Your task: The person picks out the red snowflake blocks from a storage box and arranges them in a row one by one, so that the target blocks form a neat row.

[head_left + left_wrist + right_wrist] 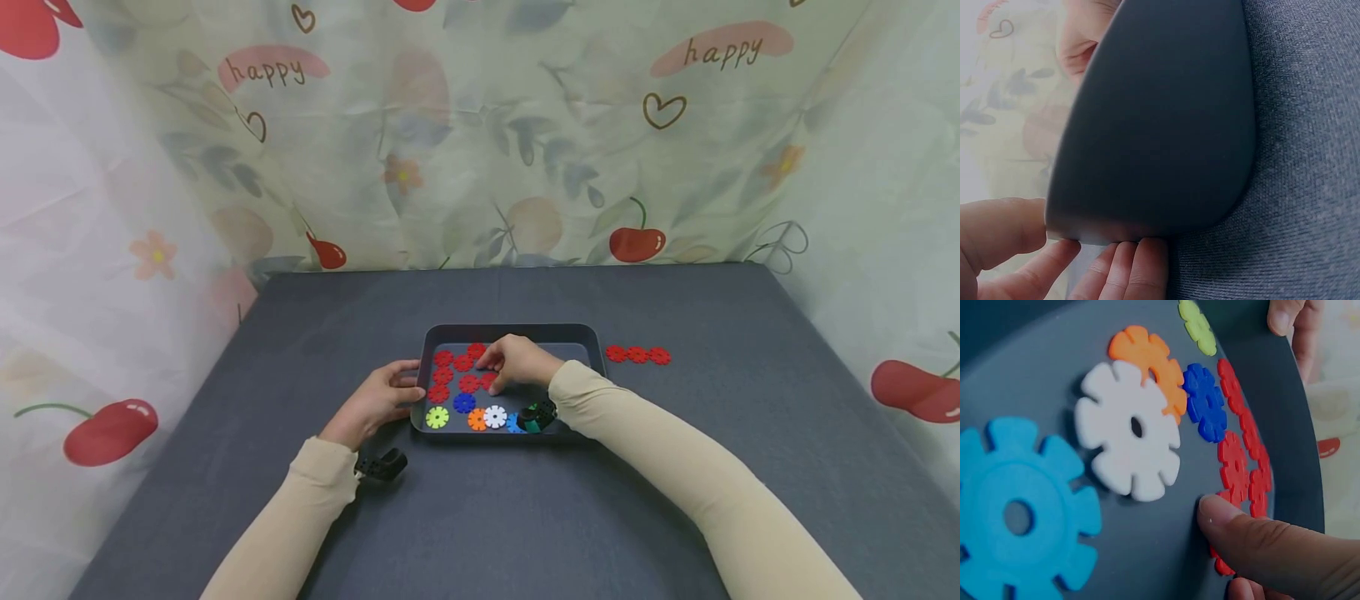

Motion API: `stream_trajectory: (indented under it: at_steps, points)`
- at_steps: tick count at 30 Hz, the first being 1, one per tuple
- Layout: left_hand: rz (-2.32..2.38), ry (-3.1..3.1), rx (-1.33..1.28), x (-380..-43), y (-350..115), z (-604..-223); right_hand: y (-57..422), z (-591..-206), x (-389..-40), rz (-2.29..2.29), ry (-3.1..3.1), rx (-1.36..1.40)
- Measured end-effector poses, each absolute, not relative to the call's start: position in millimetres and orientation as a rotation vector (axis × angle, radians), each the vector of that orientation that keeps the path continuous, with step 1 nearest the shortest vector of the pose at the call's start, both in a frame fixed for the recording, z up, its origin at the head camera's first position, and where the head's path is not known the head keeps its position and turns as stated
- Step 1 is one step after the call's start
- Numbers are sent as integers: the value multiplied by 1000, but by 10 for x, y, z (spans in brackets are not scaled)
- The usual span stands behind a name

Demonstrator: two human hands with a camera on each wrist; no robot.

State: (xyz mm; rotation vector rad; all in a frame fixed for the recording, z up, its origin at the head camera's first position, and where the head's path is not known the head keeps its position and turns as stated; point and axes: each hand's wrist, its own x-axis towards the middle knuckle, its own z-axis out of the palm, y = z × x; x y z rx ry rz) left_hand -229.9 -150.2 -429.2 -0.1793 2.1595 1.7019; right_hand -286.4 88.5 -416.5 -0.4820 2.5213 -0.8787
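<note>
A dark tray (579, 335) holds notched plastic building discs. My left hand (380, 402) grips the tray's left wall, thumb at the rim and fingers against the outside. Over the tray, my right hand (522, 363) holds a red disc (489, 381) between thumb and index finger; the thumb hides part of it in the right wrist view. Several other red discs (443, 375) lie at the tray's left. Nearer me are a yellow-green disc (437, 417), a dark blue disc (464, 403), an orange disc (1139, 344), a white disc (1107, 422) and a light blue disc (1054, 481).
Three red discs (637, 355) lie in a row on the grey tablecloth (480, 517), to the right of the tray. A green disc by the right wrist is mostly covered by the wrist camera (536, 416). A patterned curtain (480, 167) stands behind the table.
</note>
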Motion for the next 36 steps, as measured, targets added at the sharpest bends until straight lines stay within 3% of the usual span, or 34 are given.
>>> stream_trajectory:
  at_steps: [22, 36]
  points:
    - [1709, 2149, -188, -2300, -1509, -4299, 930, -4155, -2862, -898, 2511, -543]
    - [1720, 2150, -190, -2294, -1504, -4311, 1189, -3773, -2700, -1089, 2442, -613]
